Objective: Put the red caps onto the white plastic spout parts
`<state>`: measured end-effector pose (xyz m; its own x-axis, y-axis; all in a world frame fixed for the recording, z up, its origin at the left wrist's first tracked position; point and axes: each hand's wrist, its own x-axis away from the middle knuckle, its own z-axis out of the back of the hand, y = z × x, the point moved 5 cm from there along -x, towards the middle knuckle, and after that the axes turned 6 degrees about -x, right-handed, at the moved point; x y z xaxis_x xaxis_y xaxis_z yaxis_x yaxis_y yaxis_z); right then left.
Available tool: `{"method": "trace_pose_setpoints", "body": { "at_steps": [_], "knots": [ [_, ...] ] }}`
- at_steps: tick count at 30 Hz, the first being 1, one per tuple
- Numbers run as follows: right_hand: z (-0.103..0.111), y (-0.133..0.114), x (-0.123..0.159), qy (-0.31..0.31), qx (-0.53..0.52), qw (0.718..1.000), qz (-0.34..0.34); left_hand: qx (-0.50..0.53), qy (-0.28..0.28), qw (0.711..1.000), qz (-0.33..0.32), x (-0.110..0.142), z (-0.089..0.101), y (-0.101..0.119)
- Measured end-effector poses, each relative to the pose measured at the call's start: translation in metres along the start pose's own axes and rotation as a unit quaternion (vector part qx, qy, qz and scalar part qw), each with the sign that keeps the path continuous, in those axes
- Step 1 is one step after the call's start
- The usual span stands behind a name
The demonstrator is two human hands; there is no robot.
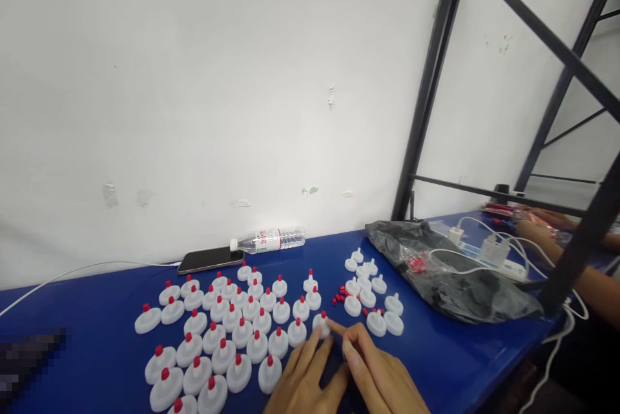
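Note:
Near the front of the blue table, my left hand (310, 378) has its fingertips on the white base of a nozzle cap (318, 321) with a red tip, steadying it on the tabletop. Close on its right is my right hand (380, 372). Its index finger reaches to the red tip of that same cap, while thumb and remaining fingers are pressed together; whether they hold anything is hidden. Many red-tipped white caps (223, 356) stand upright to the left. On the right are several white caps without tips (376, 322) and a small heap of loose red tips (341, 294).
A phone (211, 260) on a cable and a lying water bottle (268, 241) rest along the wall. To the right lie a dark plastic bag (450, 285), a power strip (484, 256) with chargers, and a black metal frame (429, 91). Another person's arm (571, 265) shows beyond it.

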<state>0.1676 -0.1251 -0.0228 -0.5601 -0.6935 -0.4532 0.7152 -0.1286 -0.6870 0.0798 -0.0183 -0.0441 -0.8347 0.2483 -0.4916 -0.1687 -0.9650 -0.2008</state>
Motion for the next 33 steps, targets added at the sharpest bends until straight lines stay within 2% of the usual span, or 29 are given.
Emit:
{"method": "trace_pose_setpoints", "body": {
  "at_steps": [3,5,9,11,15,20,24,30,33],
  "knots": [
    [0.006,-0.002,0.002,0.054,0.017,0.998,-0.003,0.009,-0.02,1.0,0.02,0.004,-0.009,-0.005],
    [0.007,-0.006,0.003,0.057,0.021,0.998,-0.002,0.019,-0.013,0.999,0.031,0.005,-0.008,-0.005],
    [0.008,-0.013,0.003,0.027,-0.003,1.0,-0.001,0.047,0.033,0.998,0.017,0.001,0.006,0.003],
    [0.01,-0.014,0.004,0.035,-0.006,0.999,-0.002,0.053,0.048,0.997,0.002,-0.002,0.015,0.007],
    [0.012,-0.011,0.003,0.065,0.01,0.998,-0.026,0.064,0.019,0.998,-0.013,-0.005,0.021,0.01],
    [0.005,-0.006,0.001,0.009,0.009,1.0,-0.012,0.035,0.064,0.997,0.019,-0.002,0.012,0.014],
    [0.008,-0.007,0.002,0.019,0.009,1.0,-0.009,0.003,0.047,0.997,0.067,0.0,-0.004,0.012],
    [0.012,-0.011,0.002,0.049,0.016,0.999,-0.015,-0.025,0.017,1.0,-0.005,0.0,0.0,0.006],
    [0.013,-0.014,0.003,0.06,0.02,0.998,-0.008,-0.037,0.012,0.999,0.012,0.001,0.001,0.001]
  ]
}}
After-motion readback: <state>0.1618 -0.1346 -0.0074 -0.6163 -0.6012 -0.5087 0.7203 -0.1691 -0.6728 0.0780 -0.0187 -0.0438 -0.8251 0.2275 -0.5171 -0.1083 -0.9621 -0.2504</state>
